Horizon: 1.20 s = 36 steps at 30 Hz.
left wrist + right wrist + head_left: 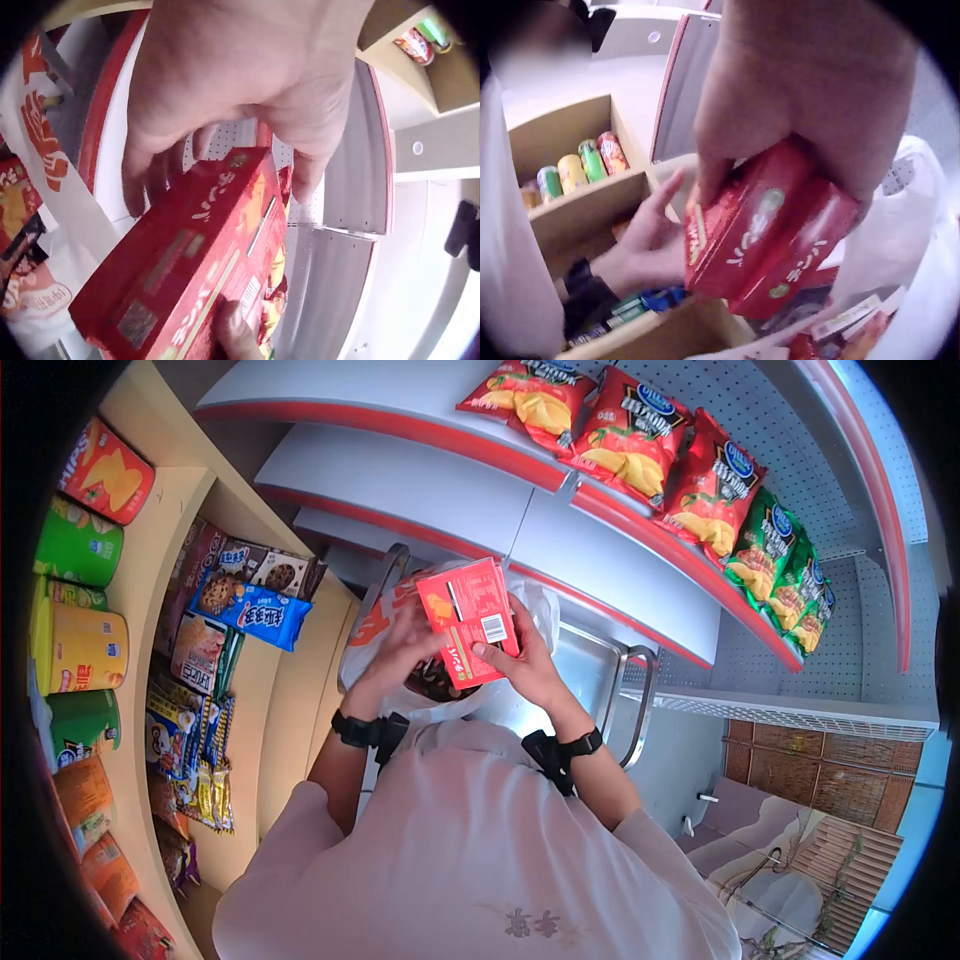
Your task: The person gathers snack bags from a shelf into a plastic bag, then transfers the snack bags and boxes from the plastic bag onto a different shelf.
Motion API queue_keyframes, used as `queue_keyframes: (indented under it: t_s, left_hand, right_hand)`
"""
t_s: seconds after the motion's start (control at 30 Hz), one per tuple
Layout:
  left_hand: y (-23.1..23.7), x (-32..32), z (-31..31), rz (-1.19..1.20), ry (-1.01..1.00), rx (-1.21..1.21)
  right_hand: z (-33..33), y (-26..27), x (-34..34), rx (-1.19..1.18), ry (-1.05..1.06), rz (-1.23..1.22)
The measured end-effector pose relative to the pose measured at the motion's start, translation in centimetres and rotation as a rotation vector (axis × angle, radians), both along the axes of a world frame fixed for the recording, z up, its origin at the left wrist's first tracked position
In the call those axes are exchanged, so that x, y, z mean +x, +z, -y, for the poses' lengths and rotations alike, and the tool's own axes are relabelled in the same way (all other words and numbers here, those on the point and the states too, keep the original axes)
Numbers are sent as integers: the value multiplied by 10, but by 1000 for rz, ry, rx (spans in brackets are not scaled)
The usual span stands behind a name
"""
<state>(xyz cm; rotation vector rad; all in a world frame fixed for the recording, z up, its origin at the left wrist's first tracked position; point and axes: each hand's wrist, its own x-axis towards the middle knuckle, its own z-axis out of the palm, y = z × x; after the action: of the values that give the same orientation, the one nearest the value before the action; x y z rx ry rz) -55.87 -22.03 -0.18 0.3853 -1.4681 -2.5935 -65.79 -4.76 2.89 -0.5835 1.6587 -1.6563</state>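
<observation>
Shirt (460, 830), pale, nearest the head camera, small dark print low on it. Black wrist straps (580, 745) on both wrists.

Right hand (530, 670) gripping two red snack boxes (465, 620), thumb on the barcode face. Right wrist view shows them side by side, pale lettering on the ends. Left hand (395, 655) open, fingers spread and loosely bent, right at the other side of the boxes; can't tell if it touches them, blurred in head view.

Boxes are held tilted above white plastic bag (365, 645) with orange print. Bag has more packets in it, partly hidden. It sits on metal cart (585, 665), bare steel showing to its right, curved handle at each end.

Left side: light wood shelving (235, 490). Outer column has chip canisters (85, 650) in red, green and yellow, orange and red packs below. Next column has blue cookie pack (260, 615) sticking out, other snack packs around and under it.

Beyond the cart: white shelving (420, 465) with red edge strips. Upper shelf carries red chip bags (630, 440), then green chip bags (765, 545) to their right. Pegboard (870, 480) behind.

Farthest, lower right: woven brown panels (815, 765).
</observation>
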Motion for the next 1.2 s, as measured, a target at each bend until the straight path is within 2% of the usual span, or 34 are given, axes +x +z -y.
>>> queue_keyframes:
  t_s: [0.03, 0.1, 0.17, 0.2, 0.23, 0.3, 0.37, 0.47, 0.5, 0.57, 0.67, 0.8, 0.83, 0.9, 1.03, 1.13, 1.2]
  left_hand:
    - [-6, 0, -6, -26, -88, -126]
    - [-18, -3, -21, 20, -67, -110]
    - [-11, -5, -27, 52, -49, 54]
    - [0, -2, -29, 59, -14, 160]
    - [4, -2, -28, 54, -16, 158]
    - [11, 0, -29, -95, 56, 260]
    - [14, 0, -24, -126, 47, 319]
    - [5, 4, -16, -271, -75, 589]
    - [5, 6, -15, -271, -75, 590]
    - [5, 7, -15, -243, -129, 903]
    - [8, 3, -21, -240, -195, 1004]
    - [22, -3, -29, -293, -311, 1134]
    - [30, -4, -31, -293, -311, 1134]
    - [44, -4, -34, -83, -163, 1236]
    - [43, -4, -34, -31, -145, 1251]
    - [39, -1, -31, -100, -223, 1136]
    - [41, 3, -26, -24, -295, 1092]
  right_hand:
    - [1, 2, 0, -3, 2, -13]
    - [3, 5, 2, 32, 25, -166]
    - [1, 10, 1, 65, 61, -210]
    - [-2, 15, 2, 79, 76, -317]
    - [-6, 22, 2, 95, 89, -424]
    - [-13, 44, 2, 124, 94, -364]
    - [-20, 50, 2, 151, 103, -301]
    - [-31, 52, 3, 56, 163, -308]
    - [-34, 57, 2, -24, 209, -227]
    - [-39, 62, 1, -102, 252, -146]
    - [-41, 69, -6, -26, 174, -330]
    - [-41, 84, -6, 21, 135, -460]
    - [-40, 84, -6, 21, 134, -460]
    - [-39, 84, -7, 6, 82, -533]
    - [-39, 85, -15, 62, 98, -562]
    - [-35, 90, -18, 105, 69, -677]
    - [-31, 95, -16, 202, 25, -919]
